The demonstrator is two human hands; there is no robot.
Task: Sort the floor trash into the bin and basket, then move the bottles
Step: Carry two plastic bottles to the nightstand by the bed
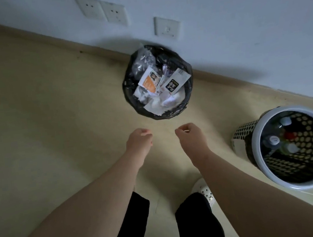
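Observation:
A round bin (129, 86) lined with a black bag stands against the wall, filled with paper scraps, wrappers and clear plastic (159, 85). To the right stands a perforated basket with a white rim (263, 165); several bottles (275, 139) with white and red caps stand inside it. My left hand (138, 141) and my right hand (191, 136) hang side by side above the floor, just in front of the bin. Both have their fingers curled in loosely and hold nothing.
The beige floor (42, 124) stretches to the left of the bin. Wall sockets (103, 10) and a switch plate (167, 27) sit low on the white wall. My black trouser legs and a white perforated shoe (204, 190) are below the hands.

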